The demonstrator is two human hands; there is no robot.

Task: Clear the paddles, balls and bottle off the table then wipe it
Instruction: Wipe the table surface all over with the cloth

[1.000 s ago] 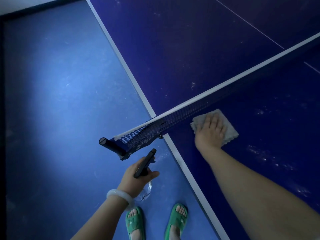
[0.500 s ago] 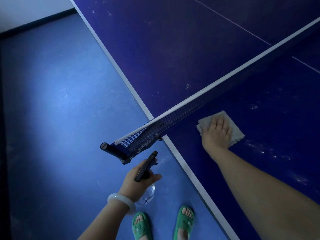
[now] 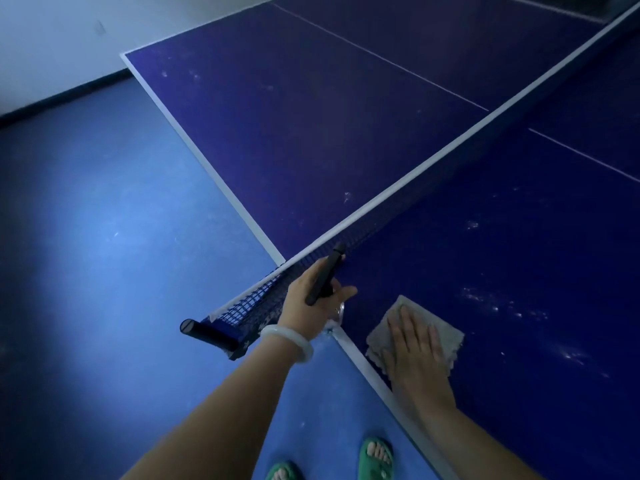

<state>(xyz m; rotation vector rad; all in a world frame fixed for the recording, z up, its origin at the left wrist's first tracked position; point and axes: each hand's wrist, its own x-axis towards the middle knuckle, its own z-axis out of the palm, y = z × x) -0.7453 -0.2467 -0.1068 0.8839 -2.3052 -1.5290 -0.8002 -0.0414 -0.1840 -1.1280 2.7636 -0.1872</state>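
Two hands are at work at the near side edge of the table [image 3: 346, 109]. Our right hand [image 3: 417, 344] lies flat, fingers straight and close together, pressing the grey cloth [image 3: 446, 336] onto the dark blue top just inside the white border line; wide open surface stretches away to the right, dotted with pale smudges. Our left hand [image 3: 311, 294], a pale bangle [image 3: 291, 341] on its wrist, curls round the spray bottle [image 3: 325, 273] beside the net [image 3: 381, 223], right over the table's edge. The net and its black post clamp [image 3: 207, 332] stand close on the left. The bottle's black head runs lengthwise up and to the right, its tip toward the net; its clear body is mostly hidden beneath the hand. Green sandals [image 3: 375, 459] stand on the blue floor [image 3: 104, 271].
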